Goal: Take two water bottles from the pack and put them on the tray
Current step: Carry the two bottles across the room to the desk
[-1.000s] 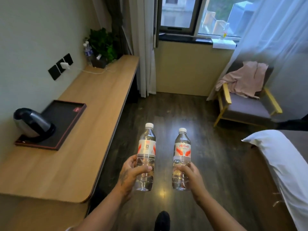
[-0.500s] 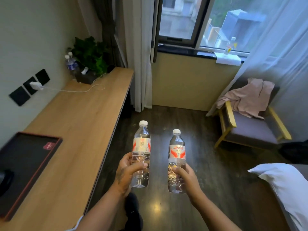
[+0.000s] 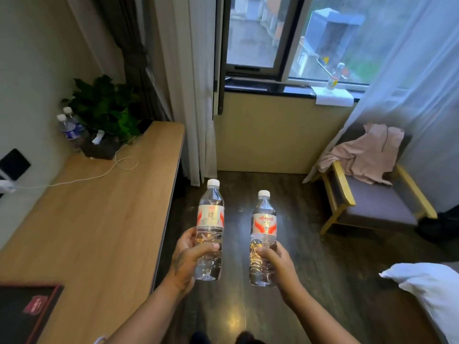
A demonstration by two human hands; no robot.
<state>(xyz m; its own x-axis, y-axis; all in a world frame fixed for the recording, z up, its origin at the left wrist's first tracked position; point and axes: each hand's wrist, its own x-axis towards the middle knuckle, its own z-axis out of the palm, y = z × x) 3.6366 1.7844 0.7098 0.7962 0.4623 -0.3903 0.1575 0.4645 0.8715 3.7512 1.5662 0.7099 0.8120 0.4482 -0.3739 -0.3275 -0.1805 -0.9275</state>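
Note:
I hold two clear water bottles upright over the dark floor, each with a white cap and a red-and-white label. My left hand grips the lower half of the left bottle. My right hand grips the lower half of the right bottle. The black tray with a red rim lies on the wooden desk at the bottom left, only its far corner in view. The pack is out of sight.
At the desk's far end stand a potted plant and two other bottles, with a white cable trailing across. An armchair with pink cloth sits right. A white pillow lies at lower right.
My view has swung right and up, so the tray has slid to the bottom-left corner and the kettle has left view. Both hands still hold the bottles upright.

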